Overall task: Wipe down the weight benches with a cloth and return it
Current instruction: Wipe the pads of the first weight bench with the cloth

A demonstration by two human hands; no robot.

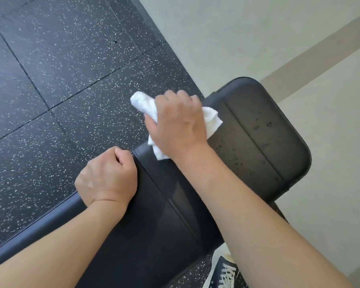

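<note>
Both hands meet the bench [258,129]: right hand [178,123] grips cloth [142,102].

This was a gym, most likely its weights area. The floor [71,65] was laid in black rubber tiles flecked with white, the kind used under free weights, with seams visible between the squares. A padded weight bench [264,138] in black vinyl (stitched seams ran along its length, and damp spots showed on the pad) stood at the edge of that flooring. Beyond it was a pale smooth floor [247,34] crossed by a tan stripe. A dark lace-up sneaker [222,275] showed below.
</note>
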